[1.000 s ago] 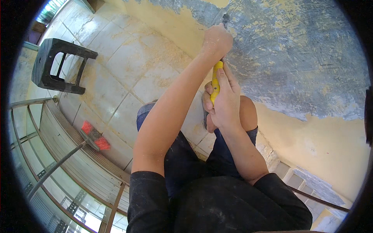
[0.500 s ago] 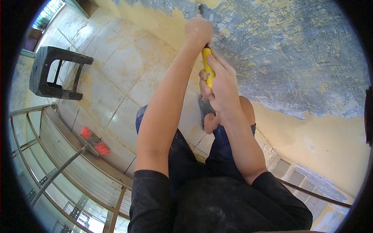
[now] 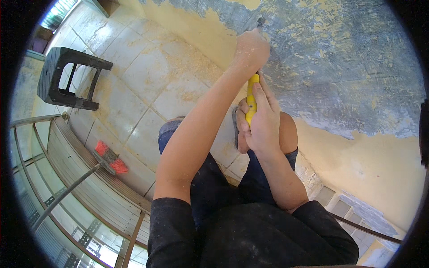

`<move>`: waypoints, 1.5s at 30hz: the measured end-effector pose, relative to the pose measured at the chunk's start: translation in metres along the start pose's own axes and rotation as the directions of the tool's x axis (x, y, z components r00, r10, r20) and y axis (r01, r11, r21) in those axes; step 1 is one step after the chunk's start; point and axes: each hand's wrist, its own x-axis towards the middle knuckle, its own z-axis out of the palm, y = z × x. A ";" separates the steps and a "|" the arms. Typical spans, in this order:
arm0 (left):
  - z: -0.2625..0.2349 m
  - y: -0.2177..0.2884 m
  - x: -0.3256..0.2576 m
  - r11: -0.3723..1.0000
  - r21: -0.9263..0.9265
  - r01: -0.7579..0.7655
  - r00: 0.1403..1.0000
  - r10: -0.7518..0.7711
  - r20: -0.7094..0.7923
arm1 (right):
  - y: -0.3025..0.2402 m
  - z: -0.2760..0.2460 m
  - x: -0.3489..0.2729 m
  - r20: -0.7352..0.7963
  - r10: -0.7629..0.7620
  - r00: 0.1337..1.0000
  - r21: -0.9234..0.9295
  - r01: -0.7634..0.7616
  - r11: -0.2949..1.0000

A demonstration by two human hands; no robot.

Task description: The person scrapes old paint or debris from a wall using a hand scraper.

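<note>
Both my hands grip one scraper with a yellow handle [image 3: 251, 103]. My right hand [image 3: 263, 123] is wrapped round the handle, its thumb lying along it. Farther up the tool, my left hand [image 3: 253, 48] is closed round the shaft, which it mostly hides. Beyond the left knuckles the scraper's dark tip [image 3: 261, 21] shows against the wall [image 3: 339, 67]; whether it touches the surface I cannot tell. That wall is patchy grey-blue, with bits of cream paint left on it and a cream band below.
A black plastic stool [image 3: 67, 80] lies on its side at the left. Dust and flakes cover the tiled floor [image 3: 147, 85]. A red-bristled broom [image 3: 109, 160] leans by a glass-fronted cabinet [image 3: 89, 196]. My sandalled foot [image 3: 241, 144] is close to the wall's base.
Both hands and the scraper have shifted right and slightly down, toward me. The tip now sits farther right along the wall. My grip looks the same.
</note>
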 end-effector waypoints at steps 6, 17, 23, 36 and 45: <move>-0.004 0.001 0.000 1.000 -0.017 0.010 0.999 -0.009 0.046 | -0.008 -0.006 0.002 0.061 0.061 0.996 0.015 -0.062 0.998; 0.000 -0.038 0.041 0.958 0.257 -0.128 0.991 0.117 0.058 | -0.014 0.014 0.023 -0.010 0.182 0.983 -0.131 -0.181 0.975; -0.007 -0.047 0.062 0.883 0.453 -0.120 0.993 0.109 0.051 | -0.022 0.021 0.048 0.089 0.149 0.985 -0.262 -0.121 0.957; -0.001 -0.001 -0.001 0.997 0.050 -0.055 0.997 0.052 0.054 | -0.004 0.004 -0.007 0.018 0.031 0.999 -0.097 -0.029 0.995; -0.003 -0.003 0.002 0.999 -0.030 0.012 0.999 -0.011 0.049 | -0.004 0.004 0.000 0.064 0.020 0.998 -0.055 -0.016 0.998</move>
